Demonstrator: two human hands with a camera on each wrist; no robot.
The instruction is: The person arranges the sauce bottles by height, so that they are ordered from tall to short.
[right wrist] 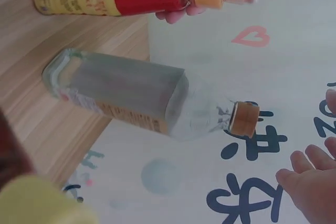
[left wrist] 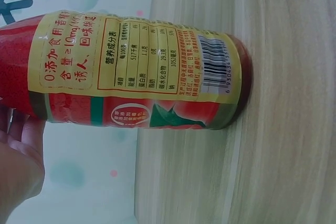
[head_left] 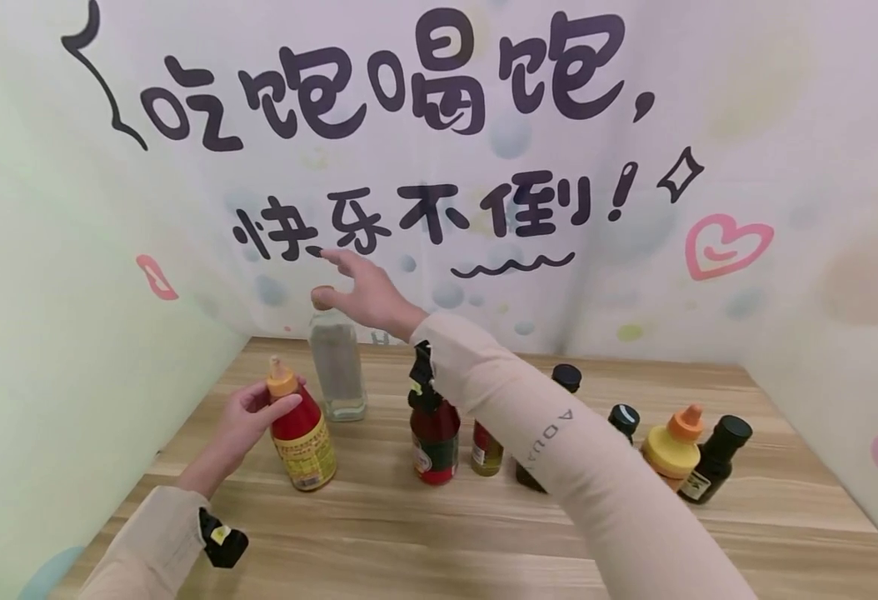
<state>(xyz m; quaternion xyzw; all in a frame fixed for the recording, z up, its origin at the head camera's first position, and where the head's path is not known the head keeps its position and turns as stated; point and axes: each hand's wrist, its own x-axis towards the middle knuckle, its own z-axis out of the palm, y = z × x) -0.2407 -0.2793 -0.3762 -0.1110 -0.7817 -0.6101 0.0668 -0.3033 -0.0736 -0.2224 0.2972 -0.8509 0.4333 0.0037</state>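
My left hand grips a red squeeze bottle of sauce around its upper part, just below the orange cap. The yellow label with a barcode faces the left wrist camera, and the bottle's base is close to the tabletop. Behind it stands a clear square glass bottle with a brown cap. My right hand reaches over to this bottle, fingers spread and relaxed. In the head view it overlaps the cap; the right wrist view shows a gap between fingertips and cap.
Right of centre stand a red bottle with a green label, a small bottle, dark-capped bottles, a yellow squeeze bottle and a dark bottle. My right sleeve partly covers them. A printed cloth hangs behind the wooden table.
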